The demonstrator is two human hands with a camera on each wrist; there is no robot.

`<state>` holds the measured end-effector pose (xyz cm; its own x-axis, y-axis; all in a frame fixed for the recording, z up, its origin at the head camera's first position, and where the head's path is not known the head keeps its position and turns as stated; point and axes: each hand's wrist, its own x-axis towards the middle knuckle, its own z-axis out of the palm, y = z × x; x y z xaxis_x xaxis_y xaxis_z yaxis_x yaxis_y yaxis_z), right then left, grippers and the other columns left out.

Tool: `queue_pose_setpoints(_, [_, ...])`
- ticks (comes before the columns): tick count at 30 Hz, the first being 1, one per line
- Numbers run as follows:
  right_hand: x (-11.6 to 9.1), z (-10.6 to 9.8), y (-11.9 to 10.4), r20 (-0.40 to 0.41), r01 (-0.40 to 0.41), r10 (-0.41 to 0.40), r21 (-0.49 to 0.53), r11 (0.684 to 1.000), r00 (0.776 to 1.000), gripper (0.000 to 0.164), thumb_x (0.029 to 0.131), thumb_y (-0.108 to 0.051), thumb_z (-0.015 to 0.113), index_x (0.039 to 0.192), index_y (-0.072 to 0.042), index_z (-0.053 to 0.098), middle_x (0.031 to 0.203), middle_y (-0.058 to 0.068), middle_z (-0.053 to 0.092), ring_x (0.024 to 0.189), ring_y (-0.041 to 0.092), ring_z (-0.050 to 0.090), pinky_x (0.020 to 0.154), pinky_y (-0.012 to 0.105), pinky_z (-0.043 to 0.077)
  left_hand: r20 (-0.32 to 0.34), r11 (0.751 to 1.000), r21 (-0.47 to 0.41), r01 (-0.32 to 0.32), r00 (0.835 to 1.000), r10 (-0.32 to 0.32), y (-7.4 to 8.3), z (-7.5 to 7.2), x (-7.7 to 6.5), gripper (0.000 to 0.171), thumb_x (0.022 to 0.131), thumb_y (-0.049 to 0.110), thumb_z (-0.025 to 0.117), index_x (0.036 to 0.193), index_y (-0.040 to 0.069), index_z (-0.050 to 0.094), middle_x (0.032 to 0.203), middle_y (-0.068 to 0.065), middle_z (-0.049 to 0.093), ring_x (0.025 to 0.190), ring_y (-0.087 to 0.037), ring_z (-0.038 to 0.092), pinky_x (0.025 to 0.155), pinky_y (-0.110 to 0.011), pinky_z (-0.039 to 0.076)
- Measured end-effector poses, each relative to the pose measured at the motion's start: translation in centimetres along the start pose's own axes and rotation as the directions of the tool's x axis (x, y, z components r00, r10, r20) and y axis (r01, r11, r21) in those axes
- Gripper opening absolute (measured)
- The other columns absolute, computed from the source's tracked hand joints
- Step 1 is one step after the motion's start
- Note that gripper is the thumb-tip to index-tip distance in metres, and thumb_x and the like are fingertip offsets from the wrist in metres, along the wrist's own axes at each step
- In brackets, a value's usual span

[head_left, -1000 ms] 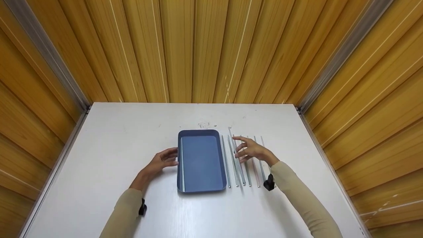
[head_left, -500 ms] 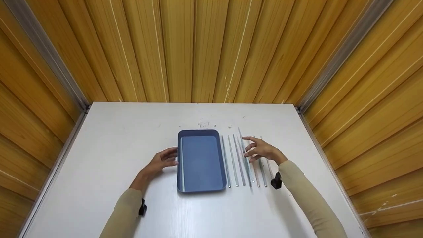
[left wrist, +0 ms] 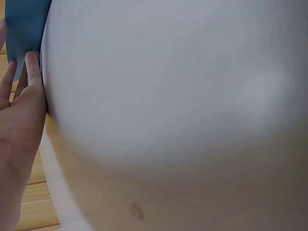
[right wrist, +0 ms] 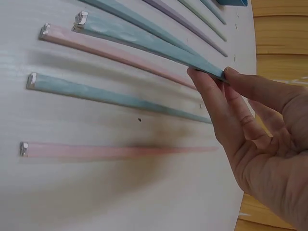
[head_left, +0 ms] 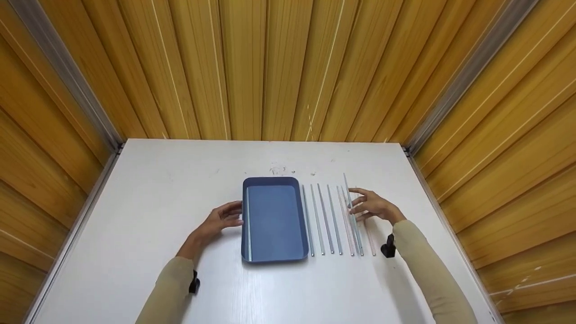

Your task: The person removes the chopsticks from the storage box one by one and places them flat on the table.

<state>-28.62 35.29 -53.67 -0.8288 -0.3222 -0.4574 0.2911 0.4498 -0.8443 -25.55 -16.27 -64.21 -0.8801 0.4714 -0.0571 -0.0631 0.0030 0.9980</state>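
Observation:
My right hand (head_left: pixel 373 207) pinches a blue-green chopstick (right wrist: pixel 130 41) between thumb and fingertips, above the row of chopsticks on the table. The held chopstick has a silver end cap and tilts in the right wrist view. Beneath and beside it lie a pink chopstick (right wrist: pixel 106 55), a blue-green one (right wrist: pixel 91 91) and another pink one (right wrist: pixel 96 150). My left hand (head_left: pixel 221 216) rests its fingers against the left wall of a blue rectangular tray (head_left: pixel 275 257). One pale chopstick (head_left: pixel 248 225) lies inside the tray along that wall. The left wrist view shows the left hand (left wrist: pixel 21 115) at the tray's side.
Right of the tray, several chopsticks lie roughly parallel, among them a purple one (head_left: pixel 326 220) and a pale green one (head_left: pixel 317 220). The white table (head_left: pixel 171 175) carries small dark marks behind the tray. Wood-patterned walls (head_left: pixel 252 67) enclose the back and sides.
My right hand has moved rightward over the row, carrying the blue-green chopstick past several others. My left hand and the tray have stayed in place.

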Motion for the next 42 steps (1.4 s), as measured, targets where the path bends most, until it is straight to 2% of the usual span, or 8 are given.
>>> queue_pose_setpoints(5, [-0.9, -1.6, 0.9, -0.056, -0.043, 0.043, -0.011, 0.999, 0.997, 0.083, 0.093, 0.009, 0.062, 0.162, -0.001, 0.016, 0.125, 0.024, 0.055, 0.099, 0.022, 0.07, 0.082, 0.038, 0.066, -0.003, 1.0, 0.005, 0.0, 1.0, 0.0, 0.1, 0.1, 0.1, 0.072, 0.093, 0.007, 0.073, 0.156, 0.002, 0.039, 0.154, -0.027, 0.046, 0.147, -0.041, 0.041, 0.114, -0.028, 0.048])
queue_pose_setpoints(12, [-1.9, -3.2, 2.1, -0.078, -0.039, 0.037, -0.023, 0.999, 0.996, 0.079, 0.096, 0.007, 0.06, 0.161, 0.002, 0.014, 0.127, 0.029, 0.051, 0.1, 0.02, 0.071, 0.085, 0.04, 0.066, -0.019, 1.0, -0.002, 0.013, 1.0, -0.013, 0.2, 0.2, 0.1, 0.072, 0.093, 0.006, 0.074, 0.156, 0.002, 0.039, 0.154, -0.026, 0.046, 0.147, -0.041, 0.041, 0.118, -0.036, 0.045])
queue_pose_setpoints(19, [-2.6, -4.2, 3.1, -0.086, -0.036, 0.03, -0.064, 0.997, 0.996, 0.075, 0.099, 0.002, 0.059, 0.161, 0.003, 0.016, 0.134, 0.036, 0.048, 0.105, 0.024, 0.07, 0.087, 0.039, 0.065, -0.029, 1.0, -0.017, 0.002, 1.0, -0.002, 0.2, 0.3, 0.1, 0.071, 0.092, 0.005, 0.074, 0.155, 0.001, 0.039, 0.154, -0.027, 0.046, 0.145, -0.041, 0.043, 0.113, -0.03, 0.049])
queue_pose_setpoints(26, [-2.8, -4.6, 4.7, -0.119, -0.034, 0.023, -0.093, 0.995, 0.993, 0.075, 0.097, 0.004, 0.062, 0.159, 0.005, 0.02, 0.127, 0.034, 0.054, 0.099, 0.022, 0.072, 0.084, 0.041, 0.066, -0.026, 1.0, -0.014, 0.0, 1.0, 0.0, 0.0, 0.1, 0.1, 0.071, 0.093, 0.004, 0.073, 0.155, 0.001, 0.039, 0.154, -0.027, 0.046, 0.146, -0.041, 0.042, 0.112, -0.028, 0.05])
queue_pose_setpoints(33, [-2.7, -4.2, 5.5, -0.156, -0.035, 0.017, -0.11, 0.993, 0.988, 0.076, 0.094, 0.005, 0.064, 0.157, 0.007, 0.022, 0.111, 0.023, 0.063, 0.083, 0.017, 0.072, 0.077, 0.04, 0.067, -0.01, 1.0, -0.011, -0.005, 1.0, 0.005, 0.0, 0.1, -0.2, 0.07, 0.094, 0.005, 0.072, 0.156, 0.001, 0.038, 0.155, -0.027, 0.044, 0.147, -0.043, 0.04, 0.115, -0.032, 0.049])
queue_pose_setpoints(42, [-2.6, -3.7, 5.7, -0.19, -0.067, 0.039, -0.145, 0.987, 0.981, 0.072, 0.093, 0.005, 0.064, 0.155, 0.008, 0.027, 0.105, 0.023, 0.068, 0.083, 0.021, 0.073, 0.07, 0.037, 0.067, -0.015, 1.0, 0.009, -0.003, 1.0, 0.004, 0.0, 0.2, -0.1, 0.07, 0.094, 0.006, 0.072, 0.155, 0.002, 0.039, 0.153, -0.026, 0.047, 0.146, -0.042, 0.041, 0.118, -0.037, 0.046])
